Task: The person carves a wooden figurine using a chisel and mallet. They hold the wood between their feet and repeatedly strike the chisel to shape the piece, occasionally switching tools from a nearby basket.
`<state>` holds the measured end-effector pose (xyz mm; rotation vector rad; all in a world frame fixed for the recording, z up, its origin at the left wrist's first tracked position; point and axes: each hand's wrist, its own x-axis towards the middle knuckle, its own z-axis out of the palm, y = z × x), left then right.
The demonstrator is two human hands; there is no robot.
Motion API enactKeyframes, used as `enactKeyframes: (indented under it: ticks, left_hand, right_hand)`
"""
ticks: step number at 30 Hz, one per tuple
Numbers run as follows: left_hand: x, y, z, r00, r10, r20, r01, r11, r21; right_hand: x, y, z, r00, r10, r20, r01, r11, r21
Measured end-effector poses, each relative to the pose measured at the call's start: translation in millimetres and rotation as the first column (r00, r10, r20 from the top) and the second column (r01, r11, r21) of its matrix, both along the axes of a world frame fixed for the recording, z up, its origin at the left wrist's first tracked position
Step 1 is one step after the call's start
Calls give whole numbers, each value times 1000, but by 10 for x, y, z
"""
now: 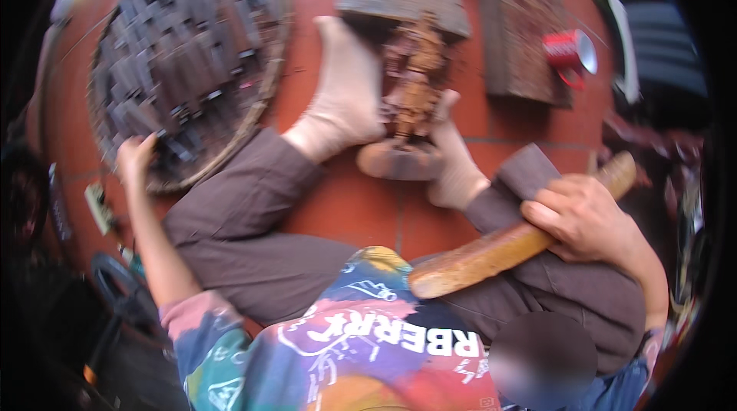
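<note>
My right hand is wrapped around a long, smooth wooden club, which lies slantwise over my right thigh. At the near left rim of a round woven tray, my left hand has its fingers curled in by the tools; blur hides what they may hold. Many dark, bar-shaped tools, which look like carving chisels, are packed in the tray. Between my bare feet stands a carved brown wooden figure on a rounded base, apart from both hands.
A worn wood block lies behind the figure. A larger wooden block sits to the right, with a red mug at its right side. Red tiles cover the floor. A pale-handled brush-like thing lies left of my left forearm.
</note>
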<state>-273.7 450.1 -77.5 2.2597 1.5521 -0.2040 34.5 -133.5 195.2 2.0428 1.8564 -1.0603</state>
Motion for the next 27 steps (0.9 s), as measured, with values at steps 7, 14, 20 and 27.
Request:
enactKeyframes:
  ticks: [7, 14, 20, 27]
  left_hand:
    - [455, -522, 926, 947, 4, 322, -32, 996, 82]
    - [1928, -3246, 1538, 333, -420, 844, 913, 367, -178]
    - [2082, -4357, 1261, -134, -226, 965, 990, 12, 140]
    - [2270, -4466, 957, -229, -252, 940, 912, 283, 298]
  right_hand:
    - [60, -286, -66, 991, -93, 100, 50, 928, 370]
    - [226, -555, -171, 980, -173, 99, 83, 806, 586]
    - [275, -633, -400, 955, -290, -64, 270, 757, 595]
    - [201, -643, -464, 935, -314, -168, 355, 790, 500]
